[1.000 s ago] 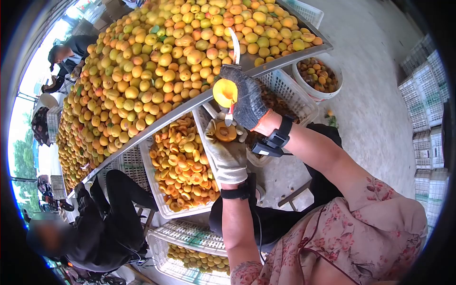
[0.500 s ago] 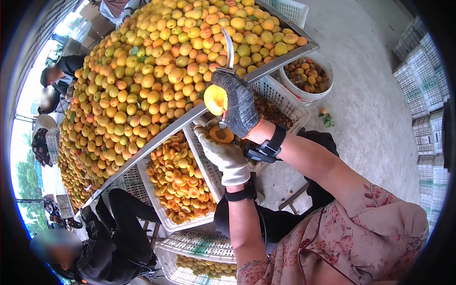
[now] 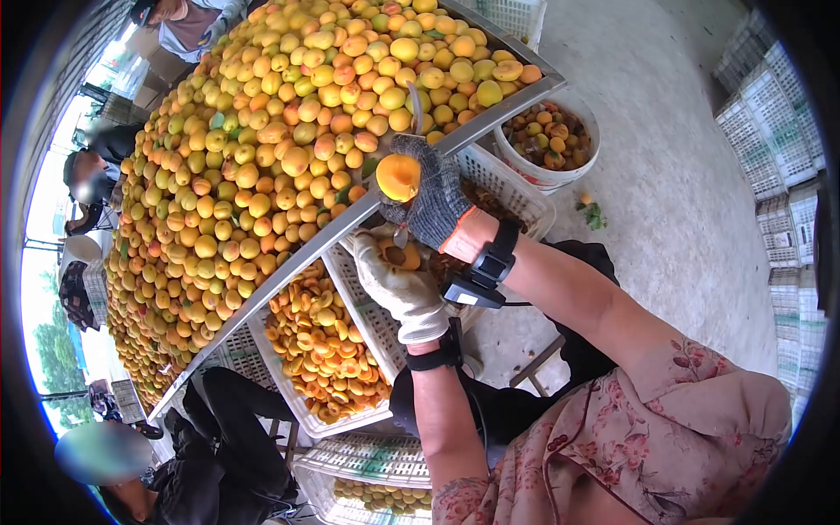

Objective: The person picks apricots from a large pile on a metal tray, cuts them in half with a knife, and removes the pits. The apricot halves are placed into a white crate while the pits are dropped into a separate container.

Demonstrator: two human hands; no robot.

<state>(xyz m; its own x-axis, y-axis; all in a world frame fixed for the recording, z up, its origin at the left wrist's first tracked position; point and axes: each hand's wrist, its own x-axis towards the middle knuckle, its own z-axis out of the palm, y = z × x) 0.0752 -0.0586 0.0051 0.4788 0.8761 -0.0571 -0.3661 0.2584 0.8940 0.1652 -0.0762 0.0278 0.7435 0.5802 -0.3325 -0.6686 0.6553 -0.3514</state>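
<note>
My right hand (image 3: 433, 194), in a dark grey knitted glove, is closed around a knife with a curved blade (image 3: 415, 107) that points up and away. The same hand pinches an apricot half (image 3: 398, 178) at its thumb side. Just below, my left hand (image 3: 394, 278) in a stained white glove is closed on another apricot half (image 3: 402, 255), its brown centre facing up. Both hands are close together in front of the metal table edge (image 3: 337, 226). Whole apricots (image 3: 262, 157) are heaped on the table beyond it.
A white crate of apricot halves (image 3: 324, 341) stands left of my arms. Another crate (image 3: 503, 184) with dark scraps is under my right hand. A white bucket (image 3: 553, 175) holds discoloured fruit. One person (image 3: 201, 437) sits at lower left; others are across the table. Crates (image 3: 770, 122) are stacked at right.
The apricot half in my right hand has turned, its hollow now showing less. My hands remain close together. The view has shifted slightly, so the table and bucket appear further left.
</note>
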